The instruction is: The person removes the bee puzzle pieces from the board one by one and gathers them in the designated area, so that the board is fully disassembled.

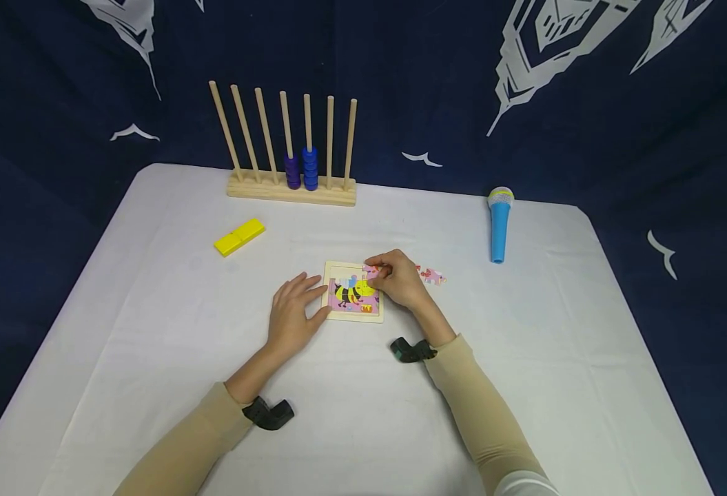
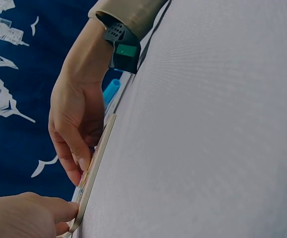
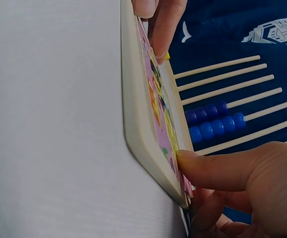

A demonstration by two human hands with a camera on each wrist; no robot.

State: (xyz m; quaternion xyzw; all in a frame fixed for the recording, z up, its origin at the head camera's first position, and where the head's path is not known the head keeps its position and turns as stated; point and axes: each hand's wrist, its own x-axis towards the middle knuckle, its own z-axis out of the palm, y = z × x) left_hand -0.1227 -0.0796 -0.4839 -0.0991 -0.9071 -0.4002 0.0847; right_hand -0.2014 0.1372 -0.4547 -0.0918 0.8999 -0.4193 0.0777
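A small wooden jigsaw tray (image 1: 353, 317) lies on the table, holding a bee picture (image 1: 347, 293) of pink, yellow and black pieces. My right hand (image 1: 402, 277) is over its upper right corner, thumb and fingers pinching a pink puzzle piece (image 1: 371, 271) there. In the right wrist view the thumb (image 3: 195, 163) presses down at that corner. At the tray's left edge rests my left hand (image 1: 293, 310), fingers spread and fairly straight. Its thumb touches the rim in the left wrist view. Pink loose pieces (image 1: 431, 275) lie right of the tray, partly hidden by my right hand.
Behind the tray stands a wooden peg rack (image 1: 291, 195) with purple and blue beads on two pegs. A yellow block (image 1: 240, 238) lies at the left back, and a blue toy microphone (image 1: 500, 224) at the right back. A dark patterned cloth hangs beyond the white table (image 1: 555, 386).
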